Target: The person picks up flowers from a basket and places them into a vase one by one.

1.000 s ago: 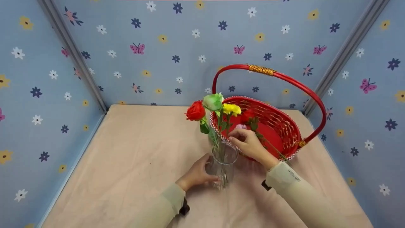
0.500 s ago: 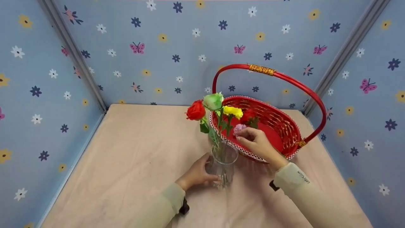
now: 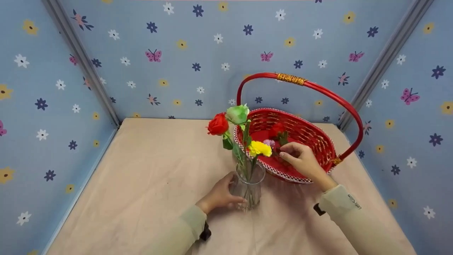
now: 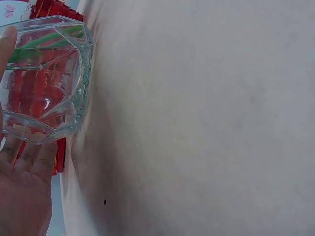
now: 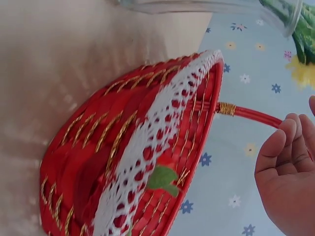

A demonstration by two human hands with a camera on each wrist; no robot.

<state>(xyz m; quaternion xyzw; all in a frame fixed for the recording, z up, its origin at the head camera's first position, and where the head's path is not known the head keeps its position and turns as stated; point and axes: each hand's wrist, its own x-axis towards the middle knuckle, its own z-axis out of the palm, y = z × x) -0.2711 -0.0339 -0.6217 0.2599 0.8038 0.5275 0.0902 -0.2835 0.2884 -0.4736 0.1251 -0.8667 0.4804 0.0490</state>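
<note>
In the head view the left hand (image 3: 222, 193) grips the glass vase (image 3: 253, 189) upright on the worktop (image 3: 159, 177), some fingers hidden behind the glass. The left wrist view shows what that hides: thumb and fingers on opposite sides of the vase, green stems visible through it, its upper part cut off.

From the vase rise a red rose (image 3: 217, 124), a pale green rose (image 3: 238, 114) and a yellow flower (image 3: 260, 148) leaning toward the red basket (image 3: 320, 143). The right hand (image 3: 304, 161) is over the basket, fingers loosely bent with a narrow gap at the thumb, near a purple flower (image 3: 269, 142) — whether they touch it, I cannot tell.

Only the right wrist view shows the basket's white lace trim (image 5: 167, 103) up close — there the yellow flower is blurred and cropped.
</note>
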